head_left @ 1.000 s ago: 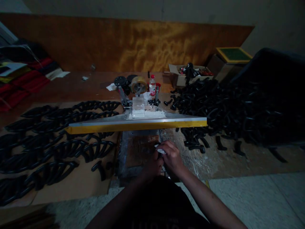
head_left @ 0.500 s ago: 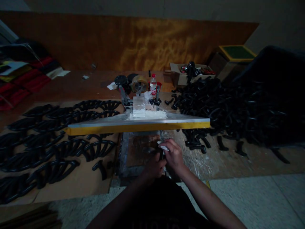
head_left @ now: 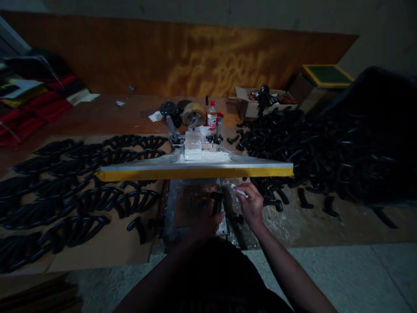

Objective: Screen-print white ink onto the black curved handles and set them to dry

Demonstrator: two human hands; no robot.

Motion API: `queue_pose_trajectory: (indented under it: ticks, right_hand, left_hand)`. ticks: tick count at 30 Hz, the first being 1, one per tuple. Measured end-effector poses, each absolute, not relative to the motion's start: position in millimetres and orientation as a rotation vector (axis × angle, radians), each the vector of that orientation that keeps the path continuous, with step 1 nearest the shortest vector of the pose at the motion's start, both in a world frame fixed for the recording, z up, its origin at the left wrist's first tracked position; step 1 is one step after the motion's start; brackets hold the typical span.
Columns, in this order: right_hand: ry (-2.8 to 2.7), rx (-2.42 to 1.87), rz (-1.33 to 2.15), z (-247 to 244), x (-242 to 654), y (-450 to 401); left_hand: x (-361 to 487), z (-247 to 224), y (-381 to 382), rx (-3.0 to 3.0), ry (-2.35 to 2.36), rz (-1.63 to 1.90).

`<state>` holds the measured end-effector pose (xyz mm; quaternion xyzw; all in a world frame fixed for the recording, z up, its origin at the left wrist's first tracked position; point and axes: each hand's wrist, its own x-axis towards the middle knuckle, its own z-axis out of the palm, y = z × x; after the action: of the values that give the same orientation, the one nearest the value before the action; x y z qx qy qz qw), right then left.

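My left hand (head_left: 213,221) is closed around a black curved handle (head_left: 216,203), its bent top showing above the fingers. Apart from it, to the right, my right hand (head_left: 252,204) pinches a small white cloth or wad (head_left: 240,191). Just beyond both hands is a screen-printing frame (head_left: 195,172) with a yellow front edge, raised above the dark work base (head_left: 192,204). White paste lies on the frame's top by a pale block (head_left: 193,145). A single black handle (head_left: 138,229) lies on cardboard left of the base.
Rows of black handles (head_left: 97,200) cover the cardboard at left. A big heap of loose ones (head_left: 293,143) fills the right side. Behind the frame stand a red-capped bottle (head_left: 212,115), a tape roll (head_left: 194,114) and an open carton (head_left: 252,108). Red folded material (head_left: 48,115) lies far left.
My hands have come apart: the right moved right with the white cloth, and the left now shows the handle's bent top. The view has shifted slightly.
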<state>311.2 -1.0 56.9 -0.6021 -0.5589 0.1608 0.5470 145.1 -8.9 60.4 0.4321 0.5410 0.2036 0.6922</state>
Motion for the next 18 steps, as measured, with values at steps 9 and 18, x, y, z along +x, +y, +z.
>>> queue_pose_trajectory:
  ticks: [9, 18]
  right_hand:
    - [-0.534, -1.47, 1.028, 47.0, 322.2, -10.1]
    - [-0.463, -1.338, 1.214, 57.7, 299.4, -11.5]
  left_hand:
    - [132.9, 94.2, 11.0, 1.789, 1.633, 0.509]
    - [133.2, 92.7, 9.0, 1.93, 1.644, 0.38]
